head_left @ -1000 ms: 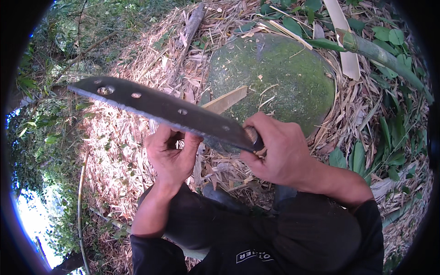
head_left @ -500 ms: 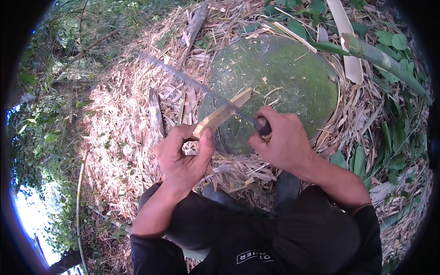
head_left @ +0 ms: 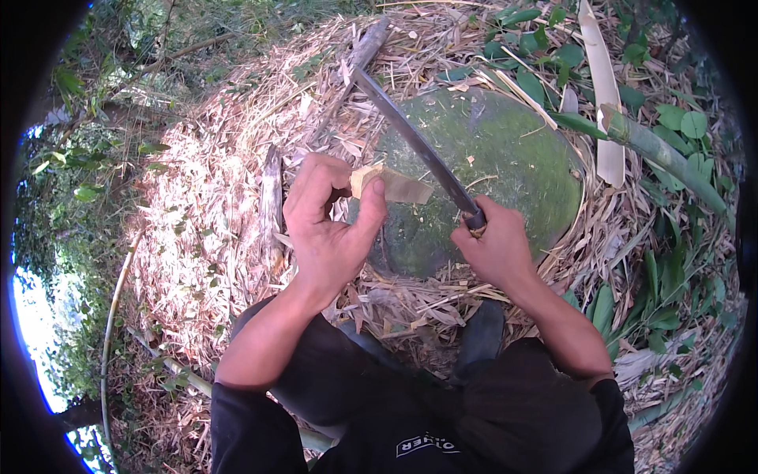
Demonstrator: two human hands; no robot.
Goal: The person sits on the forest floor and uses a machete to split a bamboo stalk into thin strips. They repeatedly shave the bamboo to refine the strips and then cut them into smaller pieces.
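Note:
My left hand (head_left: 325, 221) pinches a short, pale yellow piece of wood (head_left: 404, 187) between thumb and fingers. Its blocky end sits at the fingertips, and a flatter part points right. My right hand (head_left: 499, 241) is wrapped round the dark handle of a machete (head_left: 418, 144). The long, straight blade slants up and left from that fist, its tip near the far edge of a mossy green boulder (head_left: 521, 170). Blade and wood look apart, both above the boulder's left part. Small shavings lie on the stone.
Dry leaves and chips (head_left: 213, 213) cover the ground around the boulder. A weathered log (head_left: 271, 201) lies left of it, and another (head_left: 367, 51) beyond. At right are a green bamboo pole (head_left: 671, 162), a pale split strip (head_left: 604, 95) and leafy plants. My boots (head_left: 480, 336) stand at the near side.
The machete has swung up and right, off the wood it crossed before. My left hand has risen and turned the piece of wood, which now points right instead of up and right.

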